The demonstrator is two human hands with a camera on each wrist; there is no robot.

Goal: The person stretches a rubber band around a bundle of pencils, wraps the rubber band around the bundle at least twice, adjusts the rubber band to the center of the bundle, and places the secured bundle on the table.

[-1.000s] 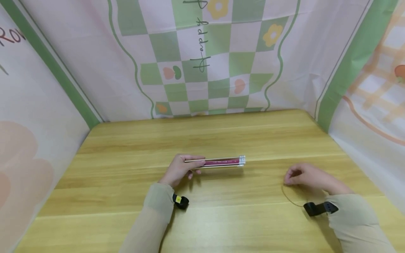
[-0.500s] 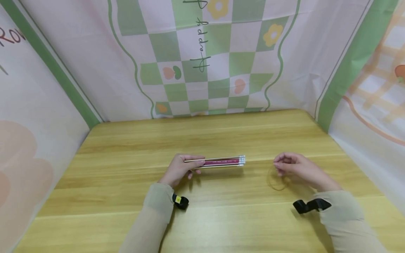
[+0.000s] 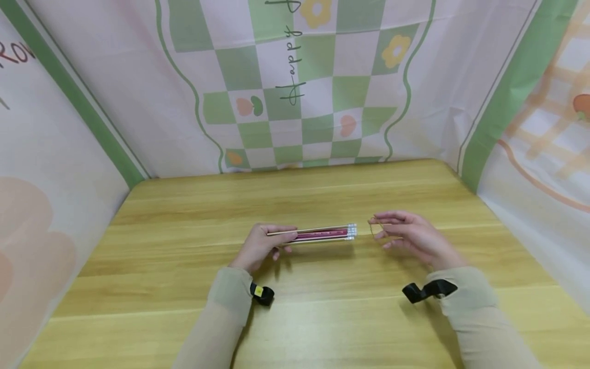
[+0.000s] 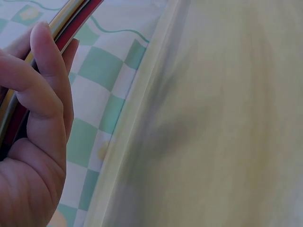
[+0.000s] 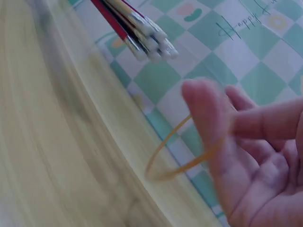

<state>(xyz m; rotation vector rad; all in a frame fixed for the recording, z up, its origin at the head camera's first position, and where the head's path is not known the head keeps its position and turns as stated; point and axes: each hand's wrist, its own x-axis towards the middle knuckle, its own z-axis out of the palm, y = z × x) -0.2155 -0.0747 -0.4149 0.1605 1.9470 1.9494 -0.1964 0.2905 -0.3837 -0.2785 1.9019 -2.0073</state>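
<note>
The left hand [image 3: 260, 246] grips a bundle of pencils [image 3: 322, 234] at its left end, fingers curled round it, and holds it level just above the wooden table [image 3: 322, 318], near the table's middle. The bundle runs from nine o'clock to three o'clock, with its white eraser tips [image 3: 352, 231] at the three o'clock end. In the left wrist view the fingers [image 4: 45, 90] wrap over the red and pale pencil shafts [image 4: 71, 19].

The right hand [image 3: 410, 237] hovers at three o'clock of the bundle, just beside the eraser tips but apart from them. A thin yellow rubber band [image 5: 182, 151] hangs looped over its fingers [image 5: 208, 123], which are loosely bent and partly spread; in the head view the band [image 3: 374, 227] is only a faint line at the fingertips.

A checked green and white cloth backdrop [image 3: 299, 92] stands at twelve o'clock behind the table. Each beige sleeve carries a black wrist strap [image 3: 426, 290].
</note>
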